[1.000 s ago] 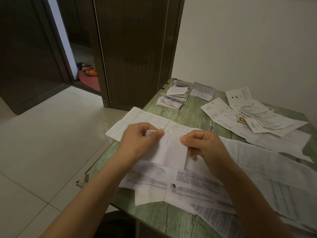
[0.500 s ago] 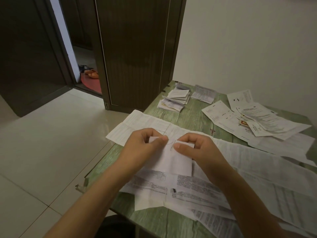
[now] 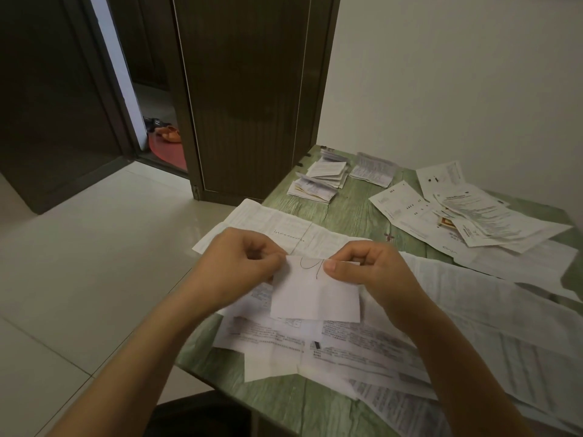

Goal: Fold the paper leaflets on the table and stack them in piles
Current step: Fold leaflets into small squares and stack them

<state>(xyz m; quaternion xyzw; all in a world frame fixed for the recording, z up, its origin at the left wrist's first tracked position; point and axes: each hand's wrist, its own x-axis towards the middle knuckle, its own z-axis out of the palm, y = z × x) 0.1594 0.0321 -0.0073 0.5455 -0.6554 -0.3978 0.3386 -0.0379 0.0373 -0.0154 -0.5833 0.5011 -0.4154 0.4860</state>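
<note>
Both hands pinching one folded leaflet.

I see the left hand (image 3: pixel 239 266) and right hand (image 3: pixel 372 272) gripping the leaflet's (image 3: pixel 315 294) top corners (blank side up) above loose sheets (image 3: pixel 347 345) on the table (image 3: pixel 340 212).

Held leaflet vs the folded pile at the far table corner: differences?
The held leaflet is one piece, pinched at its top edge by the left hand and right hand. The folded pile is several pieces lying on the table, untouched. The held leaflet shows a blank side with a pen scrawl, while the folded pile shows printed text. Both are white paper folded small.
</note>
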